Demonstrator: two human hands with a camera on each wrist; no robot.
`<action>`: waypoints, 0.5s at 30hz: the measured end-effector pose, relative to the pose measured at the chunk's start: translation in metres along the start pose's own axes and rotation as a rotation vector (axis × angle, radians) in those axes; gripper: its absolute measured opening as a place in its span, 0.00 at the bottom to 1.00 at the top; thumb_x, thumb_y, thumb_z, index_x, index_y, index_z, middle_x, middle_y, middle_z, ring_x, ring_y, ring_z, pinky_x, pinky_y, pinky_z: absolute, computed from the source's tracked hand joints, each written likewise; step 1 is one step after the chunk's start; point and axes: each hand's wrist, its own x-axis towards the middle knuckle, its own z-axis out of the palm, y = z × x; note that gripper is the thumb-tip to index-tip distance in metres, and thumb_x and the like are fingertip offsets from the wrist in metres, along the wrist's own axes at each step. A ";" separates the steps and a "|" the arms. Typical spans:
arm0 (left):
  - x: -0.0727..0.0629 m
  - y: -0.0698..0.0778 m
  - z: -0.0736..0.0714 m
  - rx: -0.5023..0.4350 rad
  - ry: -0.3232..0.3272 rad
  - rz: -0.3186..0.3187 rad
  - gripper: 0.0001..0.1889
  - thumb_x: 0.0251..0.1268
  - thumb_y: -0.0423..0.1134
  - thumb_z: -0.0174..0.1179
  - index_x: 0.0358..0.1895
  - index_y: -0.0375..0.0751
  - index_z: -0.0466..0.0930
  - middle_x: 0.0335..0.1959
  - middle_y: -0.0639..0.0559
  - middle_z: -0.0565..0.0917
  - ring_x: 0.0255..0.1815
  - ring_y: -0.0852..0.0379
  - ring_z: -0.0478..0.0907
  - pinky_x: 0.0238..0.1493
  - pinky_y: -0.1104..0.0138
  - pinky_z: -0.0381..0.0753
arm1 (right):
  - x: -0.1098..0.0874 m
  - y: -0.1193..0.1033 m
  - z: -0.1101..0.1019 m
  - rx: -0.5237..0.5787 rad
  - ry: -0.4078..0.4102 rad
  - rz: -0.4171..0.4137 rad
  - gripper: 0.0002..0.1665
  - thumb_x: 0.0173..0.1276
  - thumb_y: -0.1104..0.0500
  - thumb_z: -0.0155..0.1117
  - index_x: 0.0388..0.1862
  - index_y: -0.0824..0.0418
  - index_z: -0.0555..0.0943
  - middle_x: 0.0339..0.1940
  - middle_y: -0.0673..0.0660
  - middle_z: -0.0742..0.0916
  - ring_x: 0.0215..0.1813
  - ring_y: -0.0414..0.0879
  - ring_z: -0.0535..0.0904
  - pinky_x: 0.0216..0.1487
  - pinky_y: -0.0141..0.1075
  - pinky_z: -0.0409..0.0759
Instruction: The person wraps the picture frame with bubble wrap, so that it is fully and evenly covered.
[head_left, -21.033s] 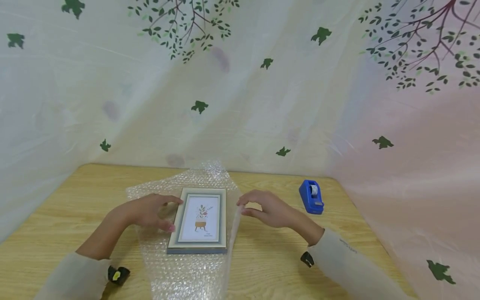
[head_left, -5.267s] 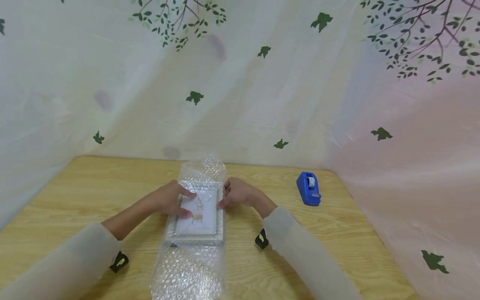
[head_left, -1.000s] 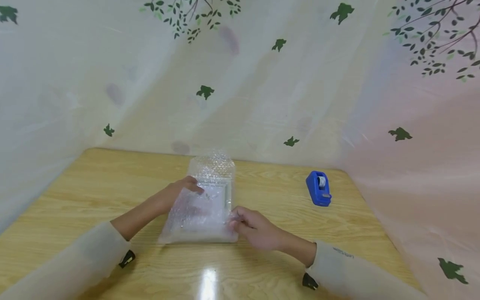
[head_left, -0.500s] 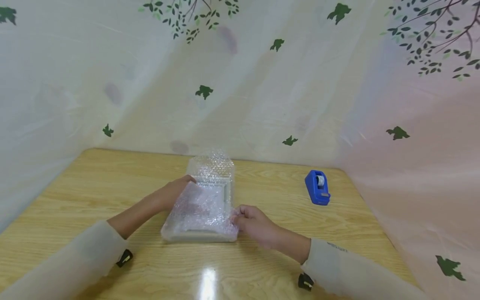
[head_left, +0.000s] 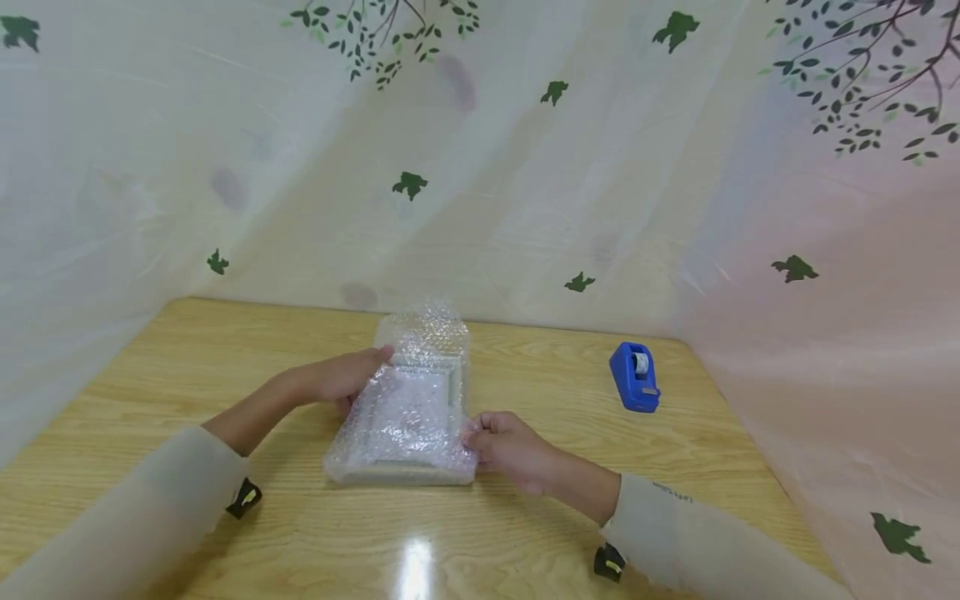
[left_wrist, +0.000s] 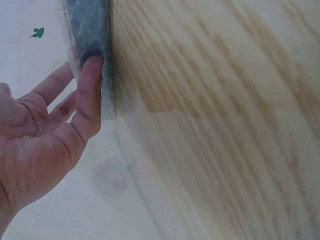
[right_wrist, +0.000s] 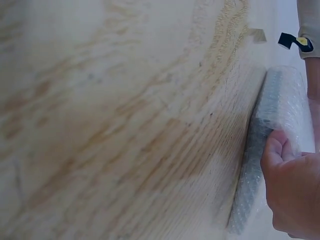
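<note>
A picture frame (head_left: 412,408) lies on the table under bubble wrap (head_left: 427,329). The wrap's near end is folded up over it, blurring the picture, while the far end extends flat beyond the frame. At the frame's left side my left hand (head_left: 341,377) holds the wrap, its thumb near the upper left corner. In the left wrist view, a fingertip (left_wrist: 92,70) presses the wrap against the frame's grey side. My right hand (head_left: 517,450) pinches the folded wrap at the lower right edge; the right wrist view shows its curled fingers (right_wrist: 274,145) there.
A blue tape dispenser (head_left: 636,377) with a roll in it stands at the right of the wooden table (head_left: 540,375). Behind the table hangs a pale curtain (head_left: 495,167) with printed leaves and branches. Each sleeve carries a small black wrist device.
The wrap's near end, spread toward me 5.3 seconds ago, now covers the frame. Within the last second my left hand shifted to the frame's left side and the flap settled flatter.
</note>
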 end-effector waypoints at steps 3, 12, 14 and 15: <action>-0.001 0.004 -0.002 -0.085 -0.017 -0.111 0.47 0.78 0.70 0.18 0.80 0.32 0.52 0.32 0.42 0.76 0.22 0.51 0.74 0.27 0.60 0.80 | 0.001 0.001 -0.001 0.003 0.003 0.005 0.08 0.76 0.70 0.51 0.35 0.63 0.73 0.33 0.52 0.81 0.38 0.41 0.82 0.47 0.37 0.83; 0.000 0.003 -0.002 0.083 -0.036 -0.070 0.48 0.74 0.72 0.42 0.72 0.26 0.62 0.61 0.32 0.74 0.41 0.45 0.83 0.52 0.52 0.82 | 0.001 0.000 0.000 -0.002 0.005 0.014 0.08 0.76 0.70 0.51 0.35 0.62 0.73 0.33 0.52 0.81 0.38 0.41 0.82 0.46 0.38 0.83; -0.001 0.001 -0.002 0.179 -0.032 -0.032 0.48 0.69 0.71 0.53 0.72 0.28 0.67 0.70 0.35 0.69 0.55 0.40 0.80 0.63 0.47 0.76 | 0.001 -0.001 0.000 -0.007 0.010 0.019 0.07 0.76 0.69 0.51 0.36 0.63 0.74 0.33 0.52 0.81 0.38 0.41 0.82 0.47 0.38 0.83; -0.001 0.000 -0.002 0.222 -0.035 -0.013 0.47 0.68 0.71 0.56 0.72 0.30 0.69 0.73 0.36 0.66 0.61 0.39 0.78 0.68 0.46 0.72 | 0.001 -0.001 0.000 -0.010 0.013 0.021 0.07 0.76 0.69 0.51 0.36 0.63 0.74 0.34 0.52 0.81 0.38 0.41 0.82 0.48 0.39 0.83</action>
